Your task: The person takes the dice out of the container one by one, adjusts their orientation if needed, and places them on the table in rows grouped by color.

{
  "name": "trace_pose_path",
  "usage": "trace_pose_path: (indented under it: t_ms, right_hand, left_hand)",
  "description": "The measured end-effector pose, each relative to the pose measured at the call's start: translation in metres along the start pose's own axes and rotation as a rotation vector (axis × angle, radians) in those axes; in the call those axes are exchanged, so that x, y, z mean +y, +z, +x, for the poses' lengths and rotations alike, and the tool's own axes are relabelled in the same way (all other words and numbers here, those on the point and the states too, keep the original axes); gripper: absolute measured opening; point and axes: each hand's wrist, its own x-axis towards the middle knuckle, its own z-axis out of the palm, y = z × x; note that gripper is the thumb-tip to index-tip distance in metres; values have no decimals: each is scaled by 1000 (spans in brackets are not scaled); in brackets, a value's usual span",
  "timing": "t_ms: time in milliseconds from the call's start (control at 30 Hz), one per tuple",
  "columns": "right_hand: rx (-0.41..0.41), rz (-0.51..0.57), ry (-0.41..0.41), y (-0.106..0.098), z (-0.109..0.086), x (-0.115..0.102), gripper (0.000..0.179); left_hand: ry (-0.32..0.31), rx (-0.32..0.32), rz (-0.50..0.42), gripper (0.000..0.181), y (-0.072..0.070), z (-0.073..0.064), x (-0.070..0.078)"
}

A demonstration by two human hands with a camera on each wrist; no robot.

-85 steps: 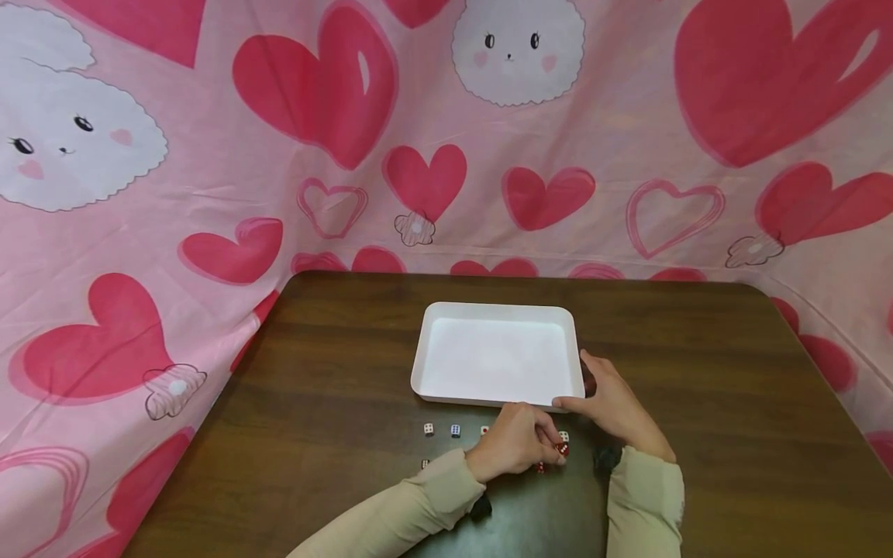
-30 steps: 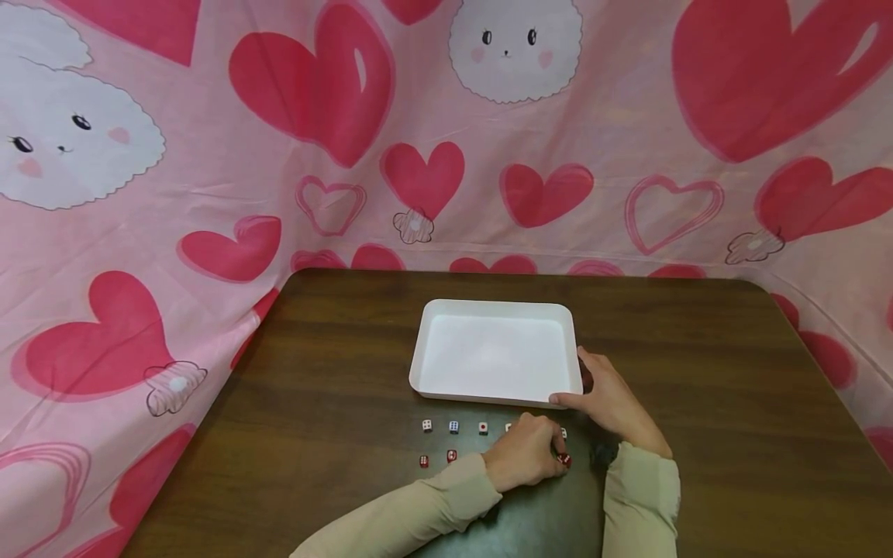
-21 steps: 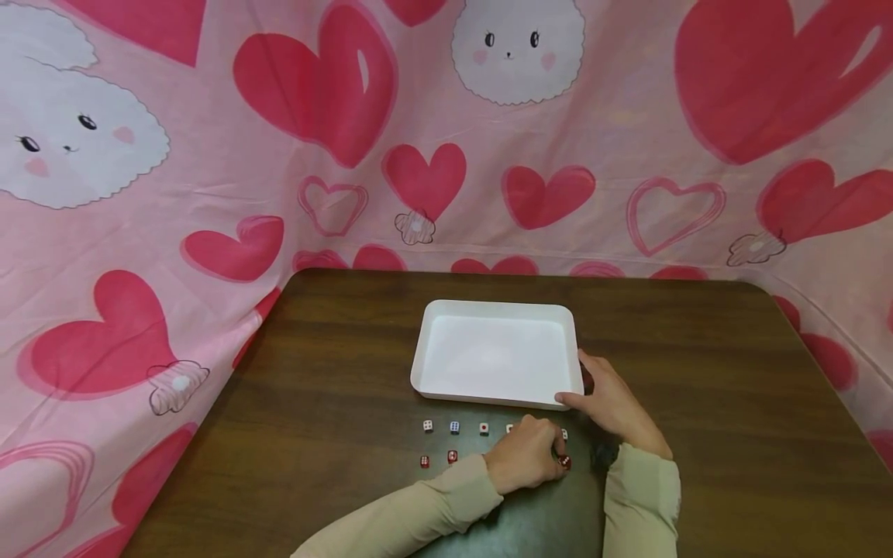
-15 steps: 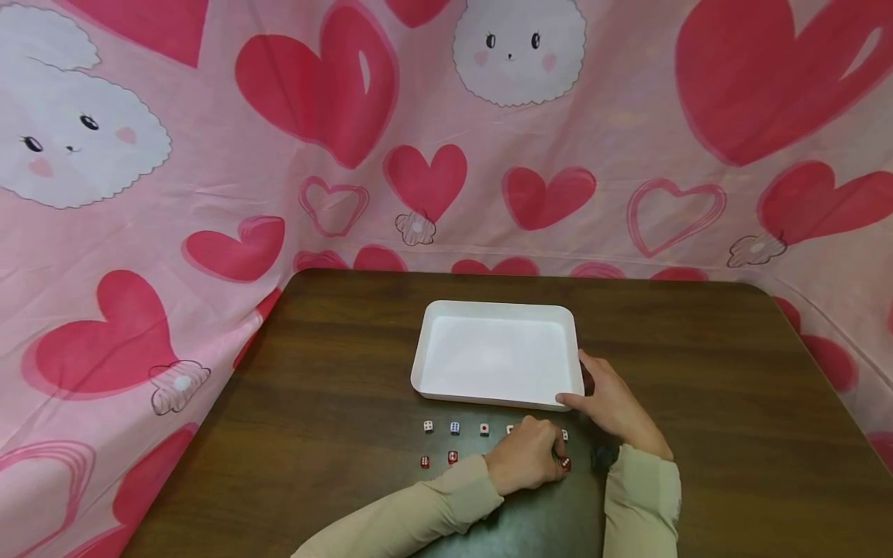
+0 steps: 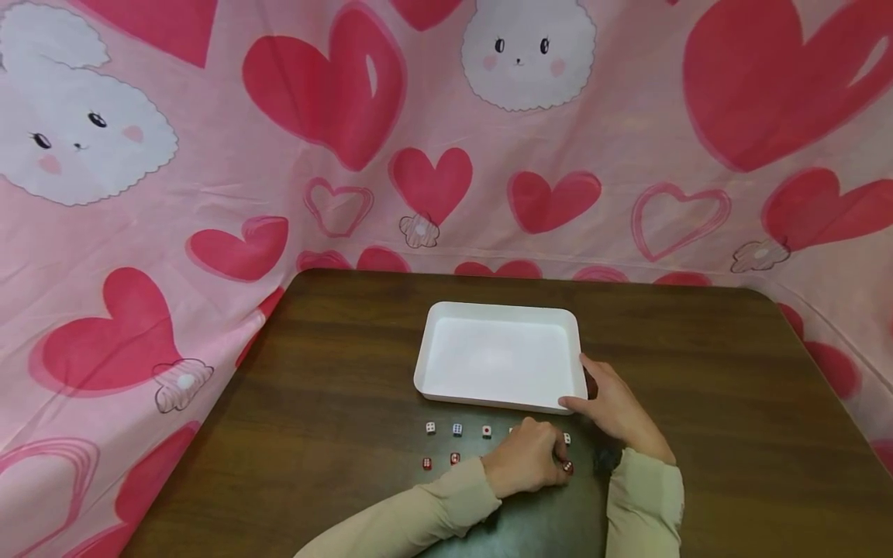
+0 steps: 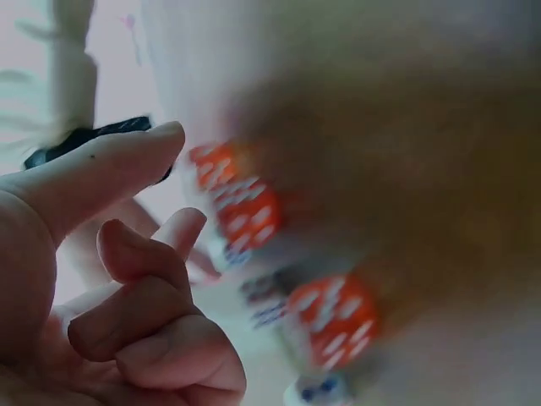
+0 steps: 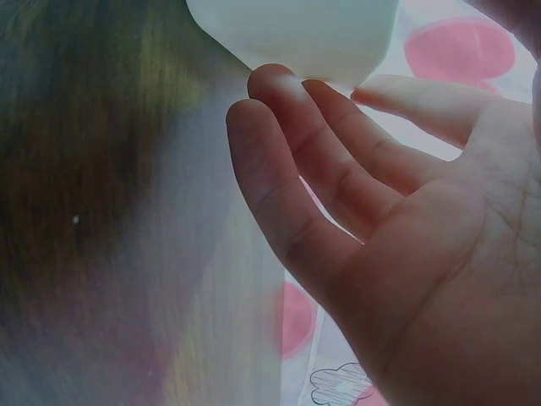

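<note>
My left hand (image 5: 528, 457) hangs over the front row of dice. By its fingertips lies a red die (image 5: 568, 467). In the left wrist view, a gap separates the thumb from the index finger, nothing shows between them, and red dice (image 6: 336, 321) appear blurred beyond. At the white tray's (image 5: 502, 310) front right corner, my right hand (image 5: 617, 407) touches the outside, thumb on the front edge and fingers along the right side. Those fingers look fairly straight in the right wrist view. My left hand hides some of the dice.
Behind my left hand runs a row of white dice (image 5: 487, 431), just in front of the tray. More red dice (image 5: 427, 463) form a nearer row. Pink heart-patterned cloth (image 5: 551, 201) surrounds the dark wooden table (image 5: 335, 403).
My left hand has moved slightly right and nearer the front edge; the red die it held went down at the row's right end, and its fingers parted. My right hand has stayed at the tray.
</note>
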Motion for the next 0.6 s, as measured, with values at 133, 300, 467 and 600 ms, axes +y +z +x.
trace_pose_path:
  t_ms: [133,300,467,600]
  right_hand:
    - [-15,15,-1,0,2,2,89]
    - [-26,13,18,-2,4,6,92]
    - [-36,4,60,-6,2,13,92]
    - [-27,7,73,-11,-4,21,89]
  left_hand:
    - [-33,48,-51,13,-20,-7,1]
    - [51,155,-72,14,-52,-28,-13]
    - [96,250,45,18,-81,-62,-44]
    - [50,288,233,11,-103,-92,-66]
